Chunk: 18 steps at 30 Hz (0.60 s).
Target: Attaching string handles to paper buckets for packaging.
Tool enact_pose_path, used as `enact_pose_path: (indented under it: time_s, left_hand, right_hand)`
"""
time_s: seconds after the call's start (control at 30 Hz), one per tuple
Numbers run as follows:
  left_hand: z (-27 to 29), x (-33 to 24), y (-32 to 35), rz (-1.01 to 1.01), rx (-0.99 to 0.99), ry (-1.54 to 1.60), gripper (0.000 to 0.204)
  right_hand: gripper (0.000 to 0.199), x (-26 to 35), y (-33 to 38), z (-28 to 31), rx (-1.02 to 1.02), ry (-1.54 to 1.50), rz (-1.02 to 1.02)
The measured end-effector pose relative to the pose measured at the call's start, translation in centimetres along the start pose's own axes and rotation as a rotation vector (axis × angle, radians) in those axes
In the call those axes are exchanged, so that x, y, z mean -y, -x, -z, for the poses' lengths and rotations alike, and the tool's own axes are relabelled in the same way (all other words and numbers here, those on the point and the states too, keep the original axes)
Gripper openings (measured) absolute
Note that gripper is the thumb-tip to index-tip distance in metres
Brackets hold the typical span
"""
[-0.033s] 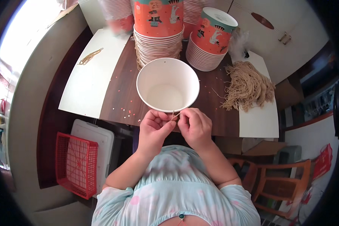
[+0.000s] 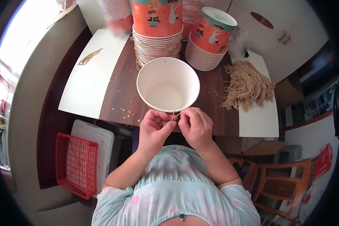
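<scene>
Head view: both hands meet at the near rim of a white paper cup (image 2: 168, 75), which stands open on the brown table (image 2: 120, 96) just beyond the fingertips. The left hand (image 2: 153, 130) and the right hand (image 2: 195, 126) each pinch an end of a short tan string (image 2: 176, 116) stretched between them, right at the cup's rim. The step in hand looks like fixing that string to the rim. The next move would call for a fine, steady pinch without tipping the light cup. A loose bundle of strings (image 2: 246, 84) lies beyond the right hand. Stacked orange cups (image 2: 157, 22) stand beyond the white cup. Against the earlier frame nothing has visibly shifted: same grips, same cup position.
</scene>
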<state>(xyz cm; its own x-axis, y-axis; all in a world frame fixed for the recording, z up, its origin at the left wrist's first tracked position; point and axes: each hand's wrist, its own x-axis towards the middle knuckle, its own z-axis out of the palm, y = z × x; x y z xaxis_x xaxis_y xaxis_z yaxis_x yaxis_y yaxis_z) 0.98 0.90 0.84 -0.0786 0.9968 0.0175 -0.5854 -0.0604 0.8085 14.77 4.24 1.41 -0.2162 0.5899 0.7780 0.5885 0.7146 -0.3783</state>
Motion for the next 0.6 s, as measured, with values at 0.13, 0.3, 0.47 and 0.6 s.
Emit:
enact_pose_path:
  time_s: [0.13,0.3,0.47,0.6]
  left_hand:
    - [0.0,1.0,0.4,-0.279,-0.035,-0.664,0.023]
    - [0.1,2.2,0.6,-0.429,-0.087,-0.594,0.025]
    - [1.5,1.1,0.4,-0.001,-0.138,0.111,0.021]
    - [1.8,-0.1,0.6,0.135,-0.144,0.278,0.017]
  right_hand:
    - [0.017,-0.2,0.6,0.1,0.039,-0.095,-0.130]
    - [0.014,-0.1,1.6,-2.1,0.021,-0.150,-0.203]
    - [0.017,0.0,0.5,-2.0,0.325,-1.046,-0.767]
    - [0.020,0.7,-0.1,-2.0,0.399,-1.153,-0.899]
